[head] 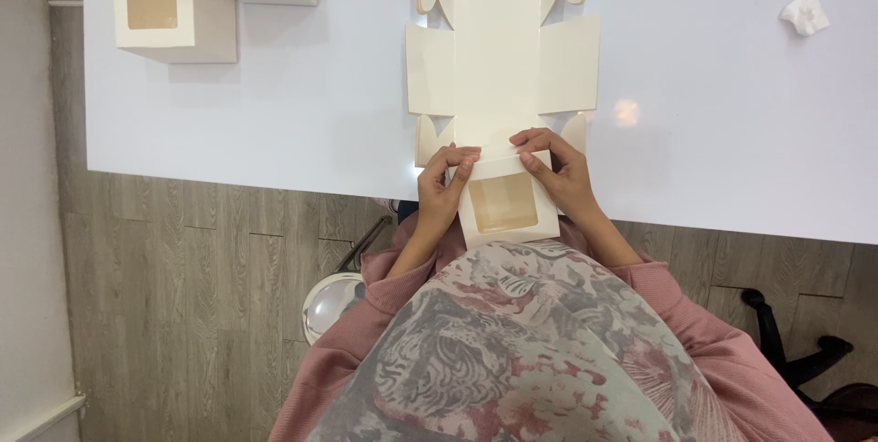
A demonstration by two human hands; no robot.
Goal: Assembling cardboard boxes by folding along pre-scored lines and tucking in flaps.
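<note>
1. Patterned scarf point(512, 351) hangs just below the flat box blank point(501, 58), whose window panel point(503, 204) overhangs the table point(274, 113) edge.
2. Left hand point(444, 191) and right hand point(562, 172) pinch the panel's fold.
3. Uneven finger pressure could skew the crease or tear the window film.

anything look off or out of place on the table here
Only a crumpled white scrap lying alone near the table's far right corner. The flat box blank lies straight, both hands pinch its windowed panel, and nothing looks torn or spilled.
</note>
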